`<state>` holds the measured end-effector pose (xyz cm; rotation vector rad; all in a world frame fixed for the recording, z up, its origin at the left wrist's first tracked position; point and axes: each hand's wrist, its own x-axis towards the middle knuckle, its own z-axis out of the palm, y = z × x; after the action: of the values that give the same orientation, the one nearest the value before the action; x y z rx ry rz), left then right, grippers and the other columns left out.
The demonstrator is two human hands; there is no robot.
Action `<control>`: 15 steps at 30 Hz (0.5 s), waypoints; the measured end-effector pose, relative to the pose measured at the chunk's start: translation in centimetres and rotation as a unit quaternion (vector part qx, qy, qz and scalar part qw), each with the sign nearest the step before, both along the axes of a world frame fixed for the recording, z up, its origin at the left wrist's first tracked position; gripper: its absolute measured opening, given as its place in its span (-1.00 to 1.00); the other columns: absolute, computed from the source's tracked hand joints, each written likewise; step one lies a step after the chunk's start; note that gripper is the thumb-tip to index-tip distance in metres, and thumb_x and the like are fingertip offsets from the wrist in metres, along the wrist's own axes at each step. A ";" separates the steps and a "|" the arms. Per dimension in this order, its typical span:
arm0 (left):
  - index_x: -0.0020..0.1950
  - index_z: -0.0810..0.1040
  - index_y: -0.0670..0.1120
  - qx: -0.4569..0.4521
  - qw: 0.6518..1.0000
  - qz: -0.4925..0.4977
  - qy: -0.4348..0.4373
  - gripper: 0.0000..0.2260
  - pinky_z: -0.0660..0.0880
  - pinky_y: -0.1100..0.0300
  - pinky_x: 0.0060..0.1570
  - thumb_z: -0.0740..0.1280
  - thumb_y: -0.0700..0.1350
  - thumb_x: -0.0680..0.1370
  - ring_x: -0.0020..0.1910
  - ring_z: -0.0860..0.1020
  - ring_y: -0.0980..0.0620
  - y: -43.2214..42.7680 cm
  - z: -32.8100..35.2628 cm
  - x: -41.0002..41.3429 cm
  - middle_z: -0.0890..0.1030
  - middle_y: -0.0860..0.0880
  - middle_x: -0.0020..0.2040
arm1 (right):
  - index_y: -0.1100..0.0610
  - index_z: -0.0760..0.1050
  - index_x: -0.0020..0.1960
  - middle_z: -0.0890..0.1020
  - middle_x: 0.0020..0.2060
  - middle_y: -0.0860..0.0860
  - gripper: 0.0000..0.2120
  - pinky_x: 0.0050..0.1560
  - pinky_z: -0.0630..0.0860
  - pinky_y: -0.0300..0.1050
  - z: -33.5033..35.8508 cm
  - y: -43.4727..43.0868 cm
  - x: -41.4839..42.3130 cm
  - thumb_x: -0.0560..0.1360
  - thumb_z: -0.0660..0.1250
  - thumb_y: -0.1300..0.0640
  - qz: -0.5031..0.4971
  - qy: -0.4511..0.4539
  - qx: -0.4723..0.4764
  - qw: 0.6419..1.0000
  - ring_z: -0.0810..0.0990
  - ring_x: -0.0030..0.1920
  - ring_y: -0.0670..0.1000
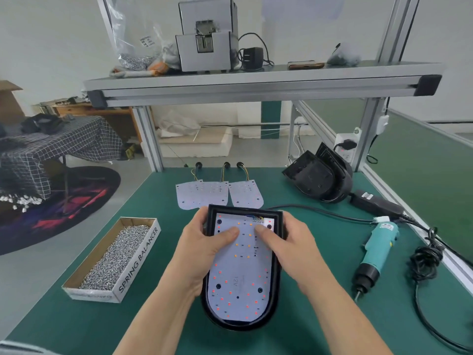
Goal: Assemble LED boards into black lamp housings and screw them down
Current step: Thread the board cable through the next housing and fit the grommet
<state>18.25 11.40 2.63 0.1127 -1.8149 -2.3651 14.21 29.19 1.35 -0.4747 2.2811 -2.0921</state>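
The LED board [242,265] is lying face up inside the black lamp housing [277,275], which is resting on the green tabletop [158,326] right in front of the person; its wires [257,218] are sitting at the far, square end of the housing. The left hand [204,254] is cupping the housing's left wall with its thumb pressing on the board; the right hand [286,247] is doing the same on the right wall; so both sets of fingers are grasping the housing while the thumbs are seating the board. The board looks thin and light, likely a little flexible, and its small LEDs seem fragile; pressing on bare patches near the edges and holes looks wiser than pushing on the components. The housing looks rigid and smooth, so holding its side walls should be steadying it well.

Just beyond the housing, spare LED boards [220,194] are waiting flat; left of the housing, a cardboard box of screws [115,257] is standing open; right of it, the teal electric screwdriver [376,254] is lying untouched; farther right and back, more housings [320,178] are stacked.
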 end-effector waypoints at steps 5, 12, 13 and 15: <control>0.10 0.65 0.00 0.000 0.999 -0.031 0.013 -0.70 0.65 0.06 -0.15 0.53 -0.22 0.40 -0.02 0.71 -0.20 -0.3 -0.3 0.0 0.71 -0.18 0.08 | 0.01 0.59 -0.01 0.71 -0.15 -0.17 -0.83 -0.05 0.52 -0.28 0.4 0.1 0.1 0.56 0.41 0.28 0.029 0.039 -0.045 0.998 0.65 -0.12 -0.17; 0.16 0.65 -0.16 0.080 0.995 -0.060 -0.027 -0.60 0.65 0.00 -0.11 0.57 -0.15 0.34 0.00 0.71 -0.20 -2.0 -0.7 -0.5 0.69 -0.25 0.13 | 0.09 0.61 0.15 0.65 0.10 0.04 -0.69 -0.18 0.57 -0.07 -0.3 1.1 -1.5 0.54 0.23 -0.01 0.091 -0.096 -0.162 0.978 0.59 -0.03 -0.01; 0.17 0.65 -0.20 0.108 0.991 -0.071 -0.031 -0.59 0.65 -0.03 -0.10 0.55 -0.17 0.35 -0.01 0.71 -0.21 -2.2 -0.9 -0.5 0.68 -0.28 0.13 | 0.02 0.57 0.22 0.62 0.20 0.01 -0.69 -0.15 0.59 -0.05 -0.8 1.1 -1.8 0.52 0.24 0.16 0.066 -0.071 -0.119 0.988 0.59 0.05 -0.03; 0.24 0.60 -0.28 0.151 0.982 -0.114 -0.027 -0.58 0.63 -0.13 0.01 0.49 -0.19 0.41 0.02 0.68 -0.26 -2.3 -1.3 -0.5 0.63 -0.36 0.17 | -0.15 0.43 0.38 0.45 0.40 -0.16 -0.34 0.01 0.58 -0.07 -1.7 0.1 -1.6 0.47 0.19 0.46 0.080 -0.010 0.023 0.996 0.51 0.29 -0.14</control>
<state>17.77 9.05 1.29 0.0042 -1.5485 -2.8121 12.58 29.29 -0.32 -0.6085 2.1938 -1.9573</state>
